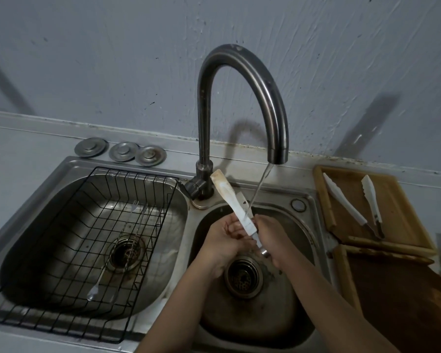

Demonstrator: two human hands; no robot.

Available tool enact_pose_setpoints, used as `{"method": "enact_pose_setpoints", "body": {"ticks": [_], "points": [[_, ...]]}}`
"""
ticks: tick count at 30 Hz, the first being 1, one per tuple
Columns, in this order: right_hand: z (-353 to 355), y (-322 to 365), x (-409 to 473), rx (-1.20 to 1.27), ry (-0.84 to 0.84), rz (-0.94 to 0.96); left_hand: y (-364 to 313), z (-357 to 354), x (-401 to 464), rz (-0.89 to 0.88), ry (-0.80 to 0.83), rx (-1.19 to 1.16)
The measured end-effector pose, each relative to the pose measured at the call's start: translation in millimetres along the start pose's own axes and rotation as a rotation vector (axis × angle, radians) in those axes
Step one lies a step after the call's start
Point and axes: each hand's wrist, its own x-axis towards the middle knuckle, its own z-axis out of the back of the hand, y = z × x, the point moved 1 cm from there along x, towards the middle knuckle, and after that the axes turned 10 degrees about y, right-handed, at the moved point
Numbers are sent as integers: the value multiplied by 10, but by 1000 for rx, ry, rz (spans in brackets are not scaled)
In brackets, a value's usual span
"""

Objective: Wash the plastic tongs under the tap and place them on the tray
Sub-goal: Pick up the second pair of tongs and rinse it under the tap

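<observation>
White plastic tongs, stained brown at the far tip, slant over the right sink basin. My right hand grips their lower metal end. My left hand holds the middle of the blade, fingers curled round it. Water runs from the curved tap and strikes the tongs just above my hands. On the wooden tray at the right lie two more white tongs, one on the left side and one on the right.
The left basin holds a black wire rack with a long fork and thin utensils in it. Three metal drain covers sit behind it by the wall. A second wooden tray lies nearer me at the right.
</observation>
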Motion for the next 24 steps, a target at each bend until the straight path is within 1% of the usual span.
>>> {"method": "enact_pose_setpoints", "body": {"ticks": [4, 6, 10, 12, 15, 17, 20, 22, 24], "points": [[8, -11, 21, -22, -48, 40, -31, -34, 0, -55, 9, -36], [7, -8, 16, -15, -59, 75, -55, -35, -6, -54, 3, -47], [-17, -37, -10, -89, -102, 201, -102, -23, -25, -14, 13, -162], [-21, -79, -95, -131, -81, 280, -111, -20, -42, 10, 22, -162], [2, -186, -261, -244, 22, 336, -54, -17, -68, 63, 20, -117], [89, -241, -313, -368, 91, 314, 7, -42, -53, 142, -12, -92], [258, -303, -389, -507, 194, 219, 107, -139, -35, 289, -50, -96], [329, -333, -457, -527, 241, 170, 154, -213, -30, 343, -17, -139], [364, -349, -499, -570, 242, 135, 185, -246, -9, 396, 21, -147]]}}
